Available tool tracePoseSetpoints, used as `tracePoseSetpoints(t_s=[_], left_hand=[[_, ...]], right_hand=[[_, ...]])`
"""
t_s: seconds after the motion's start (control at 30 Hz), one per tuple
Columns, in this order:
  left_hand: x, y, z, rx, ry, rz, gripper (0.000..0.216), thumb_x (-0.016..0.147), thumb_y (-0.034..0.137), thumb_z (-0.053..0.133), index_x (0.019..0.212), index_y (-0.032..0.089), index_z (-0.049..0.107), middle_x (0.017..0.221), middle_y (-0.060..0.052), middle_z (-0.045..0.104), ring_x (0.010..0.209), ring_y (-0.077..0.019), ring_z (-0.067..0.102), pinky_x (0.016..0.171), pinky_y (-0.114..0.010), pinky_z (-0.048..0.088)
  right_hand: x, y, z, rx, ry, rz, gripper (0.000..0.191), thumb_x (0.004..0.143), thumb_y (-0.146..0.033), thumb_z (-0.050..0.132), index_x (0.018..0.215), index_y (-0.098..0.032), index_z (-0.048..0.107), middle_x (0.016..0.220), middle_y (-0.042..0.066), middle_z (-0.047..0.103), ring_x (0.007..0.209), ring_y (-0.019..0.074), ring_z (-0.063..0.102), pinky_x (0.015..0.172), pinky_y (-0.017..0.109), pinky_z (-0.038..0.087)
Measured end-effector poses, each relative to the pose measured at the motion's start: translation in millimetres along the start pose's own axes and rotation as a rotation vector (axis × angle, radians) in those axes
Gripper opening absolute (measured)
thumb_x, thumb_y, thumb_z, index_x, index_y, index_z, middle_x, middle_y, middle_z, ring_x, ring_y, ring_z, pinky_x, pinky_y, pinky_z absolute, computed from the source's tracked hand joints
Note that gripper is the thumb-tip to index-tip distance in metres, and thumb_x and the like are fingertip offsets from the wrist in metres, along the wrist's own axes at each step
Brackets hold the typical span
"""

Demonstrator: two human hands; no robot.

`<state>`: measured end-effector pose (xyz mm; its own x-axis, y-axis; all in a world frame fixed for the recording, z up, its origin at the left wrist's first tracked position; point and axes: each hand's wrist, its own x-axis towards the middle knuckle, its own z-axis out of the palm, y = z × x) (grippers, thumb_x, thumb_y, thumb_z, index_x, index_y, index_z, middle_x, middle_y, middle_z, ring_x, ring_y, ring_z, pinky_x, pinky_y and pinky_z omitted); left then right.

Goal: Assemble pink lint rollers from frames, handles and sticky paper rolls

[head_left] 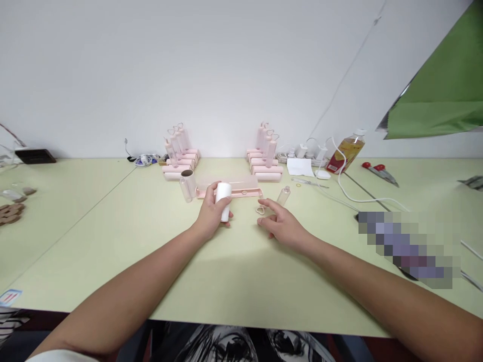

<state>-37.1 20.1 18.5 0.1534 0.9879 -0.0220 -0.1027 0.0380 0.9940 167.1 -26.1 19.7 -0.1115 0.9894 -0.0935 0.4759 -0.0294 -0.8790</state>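
My left hand is wrapped round a smooth white cylinder, held tilted a little above the table. To its right, my right hand hovers with fingers apart, its fingertips close to a pale heart-shaped loop. Just beyond that hand, a small clear pinkish bottle-like tube lies on the table. Behind both hands is a long pink tray-like case with a translucent lid raised at the back. Left of the case stand a clear pinkish tube and a roll with a dark brown inside.
Along the wall, pink cylinders with heart-loop tubes stand in a left group and a right group. Farther right are a white paper, a drink bottle, white cables and red-handled pliers. A phone-like black object lies far left.
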Motion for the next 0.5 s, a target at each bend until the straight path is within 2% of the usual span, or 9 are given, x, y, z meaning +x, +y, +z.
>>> tracePoseSetpoints(t_s=[0.07,0.13,0.17,0.27,0.37,0.43,0.5], left_hand=[[-1,-1,1,0.016,-0.017,-0.007,0.062,0.076,0.037,0.062,0.131,0.036,0.031,0.103,-0.001,0.051,0.053,-0.0101,0.06,0.034,-0.023,0.049],[-2,-1,2,0.029,-0.03,-0.012,0.064,0.077,0.037,0.062,0.132,0.036,0.031,0.105,-0.002,0.051,0.054,-0.0098,0.06,0.035,-0.023,0.049],[-3,-1,2,0.033,-0.031,-0.012,0.064,0.077,0.037,0.062,0.132,0.037,0.031,0.106,-0.002,0.05,0.054,-0.0097,0.06,0.035,-0.023,0.05],[-4,0,1,0.03,-0.018,0.0,0.065,0.077,0.038,0.063,0.132,0.037,0.03,0.109,-0.002,0.051,0.054,-0.0094,0.06,0.035,-0.023,0.05],[-4,3,0,0.014,0.004,0.062,0.067,0.076,0.038,0.063,0.133,0.035,0.029,0.107,-0.003,0.053,0.055,-0.0096,0.059,0.036,-0.023,0.049],[-3,7,-2,-0.003,0.035,0.142,0.07,0.077,0.037,0.064,0.135,0.033,0.027,0.106,-0.004,0.055,0.056,-0.0103,0.06,0.038,-0.022,0.048],[-2,12,-6,-0.033,0.089,0.227,0.071,0.077,0.037,0.065,0.137,0.032,0.026,0.105,-0.005,0.057,0.057,-0.0107,0.06,0.039,-0.021,0.048]], right_hand=[[11,-3,0,-0.026,0.016,0.015,0.063,0.081,-0.039,0.057,0.14,-0.021,0.043,0.118,0.013,0.059,0.058,0.0132,0.057,0.053,0.029,0.047],[23,-5,0,-0.083,0.097,-0.093,0.059,0.077,-0.039,0.061,0.133,-0.021,0.052,0.119,0.013,0.058,0.073,0.0181,0.062,0.059,0.029,0.048],[29,-6,0,-0.115,0.133,-0.1,0.058,0.076,-0.038,0.063,0.13,-0.02,0.055,0.118,0.014,0.059,0.077,0.0197,0.063,0.061,0.029,0.048],[45,-10,0,-0.11,0.098,0.027,0.061,0.076,-0.037,0.061,0.133,-0.017,0.053,0.092,0.011,0.066,0.062,0.0191,0.06,0.052,0.029,0.044],[52,-13,1,-0.024,0.041,0.14,0.059,0.076,-0.036,0.061,0.13,-0.016,0.055,0.068,0.004,0.063,0.052,0.0191,0.056,0.045,0.028,0.038],[53,-13,0,-0.021,0.05,0.121,0.054,0.076,-0.035,0.061,0.126,-0.016,0.059,0.068,0.004,0.065,0.054,0.0204,0.058,0.047,0.029,0.04],[52,-10,-1,-0.086,0.112,0.037,0.051,0.078,-0.035,0.059,0.124,-0.015,0.061,0.083,0.009,0.069,0.067,0.0236,0.063,0.056,0.032,0.046]])
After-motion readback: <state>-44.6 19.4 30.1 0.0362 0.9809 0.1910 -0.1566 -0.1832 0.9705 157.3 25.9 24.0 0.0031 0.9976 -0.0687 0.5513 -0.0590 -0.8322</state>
